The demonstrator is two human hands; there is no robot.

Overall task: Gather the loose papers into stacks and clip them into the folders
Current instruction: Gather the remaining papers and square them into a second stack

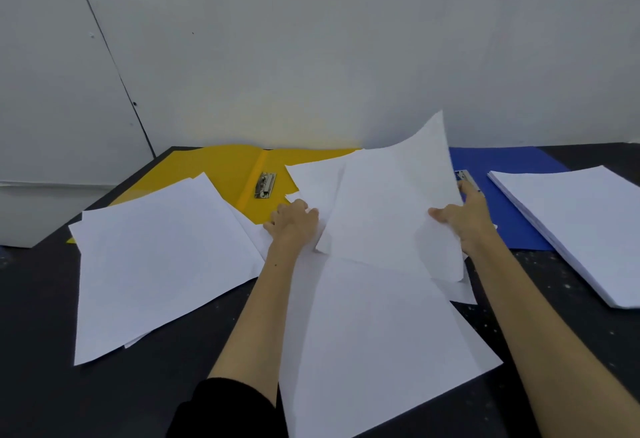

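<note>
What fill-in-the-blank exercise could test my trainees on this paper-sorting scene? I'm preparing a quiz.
1. The open folder on the left is ____ in colour.
2. The neat paper stack at the right partly covers the ____ folder.
3. The lifted sheet is held by ____ hands, left hand and right hand.
4. The tabletop is ____.

Missing words: yellow; blue; both; black

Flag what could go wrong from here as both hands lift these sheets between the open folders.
1. The lifted sheets are held unevenly by the left hand and right hand; one curls up, so they may crease or slip.
2. Loose paper covers part of the yellow folder near its clip, which could snag an edge.
3. The stack overhangs the blue folder and might slide.
</note>
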